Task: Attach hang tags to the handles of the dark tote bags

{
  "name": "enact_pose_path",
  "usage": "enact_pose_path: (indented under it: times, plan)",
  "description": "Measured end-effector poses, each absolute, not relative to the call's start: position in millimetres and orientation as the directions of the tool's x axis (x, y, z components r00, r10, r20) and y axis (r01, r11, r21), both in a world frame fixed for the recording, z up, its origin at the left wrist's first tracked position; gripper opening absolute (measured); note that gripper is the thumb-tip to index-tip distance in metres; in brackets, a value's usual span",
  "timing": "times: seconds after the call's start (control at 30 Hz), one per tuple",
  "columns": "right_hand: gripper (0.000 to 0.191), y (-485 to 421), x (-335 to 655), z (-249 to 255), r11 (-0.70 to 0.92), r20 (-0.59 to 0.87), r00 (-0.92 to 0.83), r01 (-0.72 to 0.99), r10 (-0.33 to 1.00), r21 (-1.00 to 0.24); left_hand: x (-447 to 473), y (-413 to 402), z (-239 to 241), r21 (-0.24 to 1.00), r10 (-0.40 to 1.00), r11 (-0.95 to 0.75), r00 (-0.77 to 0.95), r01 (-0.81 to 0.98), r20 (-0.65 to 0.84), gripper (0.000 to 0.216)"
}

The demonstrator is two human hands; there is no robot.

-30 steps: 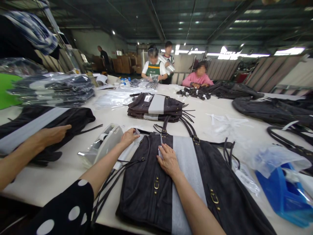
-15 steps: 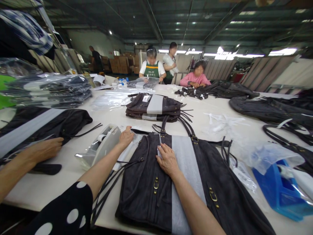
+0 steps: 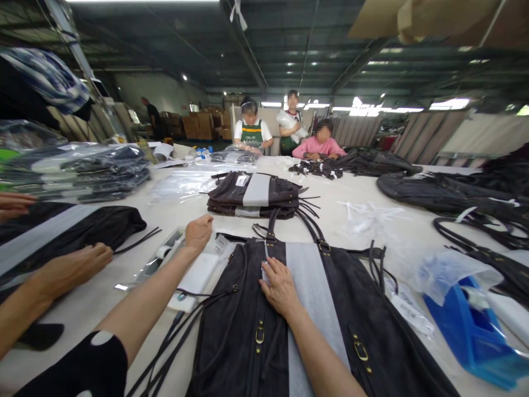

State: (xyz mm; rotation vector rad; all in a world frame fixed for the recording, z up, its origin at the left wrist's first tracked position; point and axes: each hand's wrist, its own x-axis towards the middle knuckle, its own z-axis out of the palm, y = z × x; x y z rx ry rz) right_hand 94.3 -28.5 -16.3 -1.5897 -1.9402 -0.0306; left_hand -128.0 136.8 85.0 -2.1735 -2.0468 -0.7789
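Note:
A dark handbag (image 3: 231, 331) lies flat before me, with buckles, twin handles and a pale wrapping strip (image 3: 308, 286) down its middle. My right hand (image 3: 281, 286) rests on it left of the strip, fingers laid out flat. Its fingertips touch a small pale tag (image 3: 264, 270) hanging below a handle's base. My left hand (image 3: 199, 232) is raised beyond the bag's upper left corner, fingers pinched together; whatever they hold is too small to make out. Partly behind my left forearm stands a grey tape dispenser (image 3: 167, 248). A printed white label (image 3: 222, 242) lies by that corner.
Stacked wrapped bags (image 3: 252, 193) sit ahead. A blue tape dispenser (image 3: 467, 325) stands right, with dark bags (image 3: 433, 193) behind. At left, a co-worker's hand (image 3: 78, 264) is at another bag (image 3: 103, 226). A white box-like device (image 3: 194, 281) lies near my forearm. Several people are farther back.
The view has tilted upward. My left hand has drawn up and leftward from the bag's corner, uncovering the printed label. My right hand keeps its place on the bag. The co-worker's second hand has come into view.

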Motion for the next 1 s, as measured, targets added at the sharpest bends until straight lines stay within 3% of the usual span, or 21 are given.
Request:
enact_pose_path:
  times: [0.2, 0.37, 0.47, 0.53, 0.67, 0.77, 0.87, 1.0]
  plan:
    - [0.042, -28.3, 94.1, -15.9, 0.279, 0.485, -0.080, 0.893, 0.871, -0.353, -134.4, 148.2, 127.3, 0.326, 0.838, -0.132, -0.070, 0.936, 0.542, 0.029]
    - [0.042, -27.8, 94.6, -18.3, 0.293, 0.499, -0.093, 0.894, 0.862, -0.339, -130.4, 141.9, 159.8, 0.584, 0.816, -0.218, -0.182, 0.782, 0.548, 0.023]
    - [0.039, -28.0, 94.3, -19.8, 0.313, 0.516, -0.098, 0.883, 0.851, -0.349, -115.5, 125.6, 157.8, 0.838, 0.897, -0.246, -0.212, 0.487, 0.387, 0.020]
    - [0.034, -28.4, 95.1, -17.4, 0.319, 0.549, -0.078, 0.877, 0.832, -0.359, -101.9, 109.1, 147.6, 0.949, 0.965, -0.154, -0.163, 0.276, 0.204, 0.020]
    - [0.027, -27.1, 101.2, 2.1, 0.252, 0.627, 0.135, 0.835, 0.767, -0.488, -77.3, 71.5, 119.6, 0.988, 0.992, 0.110, 0.056, 0.109, -0.116, 0.025]
    - [0.030, -25.1, 104.1, 25.8, 0.281, 0.530, 0.250, 0.629, 0.810, -0.725, -64.5, 45.6, 100.9, 0.974, 0.951, 0.207, 0.214, 0.095, -0.223, 0.027]
    - [0.034, -24.6, 99.5, 44.8, 0.223, 0.279, 0.212, 0.254, 0.936, -0.941, -54.4, 23.0, 85.6, 0.960, 0.897, 0.239, 0.345, 0.143, -0.275, 0.024]
    - [0.037, -25.9, 88.3, 52.5, 0.048, -0.009, 0.292, -0.188, 0.956, -0.981, -44.2, 0.4, 69.2, 0.946, 0.843, 0.233, 0.438, 0.228, -0.313, 0.016]
